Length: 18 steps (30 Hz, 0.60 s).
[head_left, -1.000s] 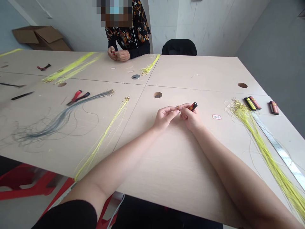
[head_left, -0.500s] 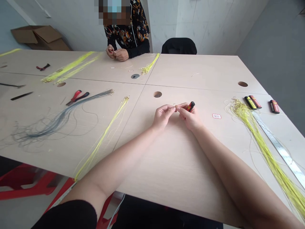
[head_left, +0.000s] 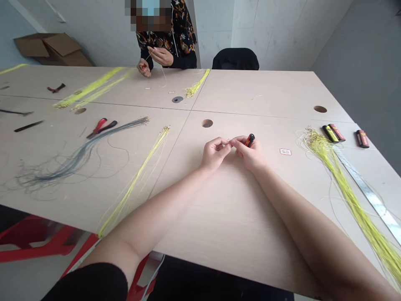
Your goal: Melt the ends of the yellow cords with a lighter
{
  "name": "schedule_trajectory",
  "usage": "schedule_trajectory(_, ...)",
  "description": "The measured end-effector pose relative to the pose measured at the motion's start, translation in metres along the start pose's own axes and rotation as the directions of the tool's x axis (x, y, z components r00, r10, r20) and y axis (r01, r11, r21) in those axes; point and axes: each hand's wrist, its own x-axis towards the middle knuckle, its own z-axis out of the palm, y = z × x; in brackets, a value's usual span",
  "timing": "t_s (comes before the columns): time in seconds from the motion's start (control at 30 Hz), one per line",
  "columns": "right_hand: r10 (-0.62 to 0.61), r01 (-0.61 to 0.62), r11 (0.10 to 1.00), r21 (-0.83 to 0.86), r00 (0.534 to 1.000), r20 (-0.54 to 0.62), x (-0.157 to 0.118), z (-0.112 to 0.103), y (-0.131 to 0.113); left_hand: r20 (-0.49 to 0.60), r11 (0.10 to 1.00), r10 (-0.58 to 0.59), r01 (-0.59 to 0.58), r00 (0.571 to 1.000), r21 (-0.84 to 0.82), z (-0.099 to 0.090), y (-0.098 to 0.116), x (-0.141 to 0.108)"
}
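Observation:
Both my hands meet above the table (head_left: 232, 200), fingertips pinched together around a tiny loop of thin line (head_left: 229, 140). My left hand (head_left: 215, 151) is closed with thumb and fingers at the loop's left side. My right hand (head_left: 248, 151) pinches from the other side and also holds a small red and black lighter (head_left: 250, 140) against its fingers. How the line runs between the fingertips is too small to make out. To the right, a bundle of yellow strings (head_left: 347, 190) lies beside a metal ruler (head_left: 366, 190).
Yellow-black and red lighters (head_left: 330, 133) lie at right, near a small label (head_left: 285, 151). At left are grey strings (head_left: 78, 156), yellow strings (head_left: 134, 179) and red-handled pliers (head_left: 102, 127). Across the table a person's hands (head_left: 161, 56) hold a thread.
My hands stay almost in place, with small shifts of the left fingers. The person opposite has raised one hand and drawn a thread apart from the other.

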Motion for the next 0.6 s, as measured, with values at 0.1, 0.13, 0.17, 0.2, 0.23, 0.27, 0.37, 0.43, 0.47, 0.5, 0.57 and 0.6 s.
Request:
schedule_trajectory(0.1,0.004,-0.004,1.0,0.014,1.0,-0.019,-0.0004,0.0002,-0.0004,0.009,0.999,0.012,-0.012,1.0,0.043,0.0,-0.0005,-0.0016)
schedule_trajectory(0.13,0.002,-0.002,1.0,0.017,1.0,-0.019,-0.0006,0.0002,-0.0005,0.013,0.999,0.015,-0.015,1.0,0.051,-0.0001,-0.0005,-0.0019)
schedule_trajectory(0.17,0.0,0.0,1.0,0.018,1.0,-0.019,-0.0007,0.0002,-0.0008,0.017,0.998,0.017,-0.018,1.0,0.058,-0.0002,-0.0003,-0.002)
schedule_trajectory(0.2,-0.001,0.001,1.0,0.016,1.0,-0.018,-0.0007,0.0003,-0.0011,0.019,0.998,0.018,-0.019,1.0,0.064,-0.0004,-0.0002,-0.002)
schedule_trajectory(0.23,-0.001,0.002,1.0,0.012,1.0,-0.018,-0.0007,0.0004,-0.0014,0.019,0.997,0.019,-0.02,1.0,0.07,-0.0006,-0.0001,-0.0019)
schedule_trajectory(0.27,-0.001,0.001,1.0,0.007,1.0,-0.019,-0.0006,0.0007,-0.0018,0.017,0.997,0.019,-0.02,1.0,0.075,-0.0009,-0.0001,-0.0018)
schedule_trajectory(0.37,0.004,-0.004,1.0,-0.008,1.0,-0.029,-0.0001,0.0018,-0.0022,0.006,0.996,0.015,-0.015,1.0,0.087,-0.001,-0.0004,-0.0016)
schedule_trajectory(0.43,0.004,-0.004,1.0,-0.016,0.999,-0.04,0.0003,0.0025,-0.0016,-0.01,0.995,0.013,-0.011,1.0,0.096,-0.0005,-0.0007,-0.0018)
schedule_trajectory(0.47,0.002,-0.003,1.0,-0.022,0.999,-0.045,0.0005,0.0029,-0.0011,-0.023,0.995,0.013,-0.011,1.0,0.103,-0.0002,-0.0008,-0.002)
schedule_trajectory(0.5,-0.001,0.0,1.0,-0.029,0.999,-0.047,0.0007,0.0032,-0.0006,-0.037,0.994,0.013,-0.009,0.999,0.112,0.0002,-0.0007,-0.0022)
schedule_trajectory(0.57,-0.006,0.004,0.999,-0.047,0.999,-0.045,0.0008,0.0038,0.0001,-0.058,0.991,0.012,-0.004,0.998,0.133,0.0008,-0.0003,-0.0024)
schedule_trajectory(0.6,-0.009,0.007,0.998,-0.054,0.999,-0.042,0.0008,0.004,0.0003,-0.066,0.99,0.012,-0.002,0.998,0.142,0.001,0.0,-0.0024)
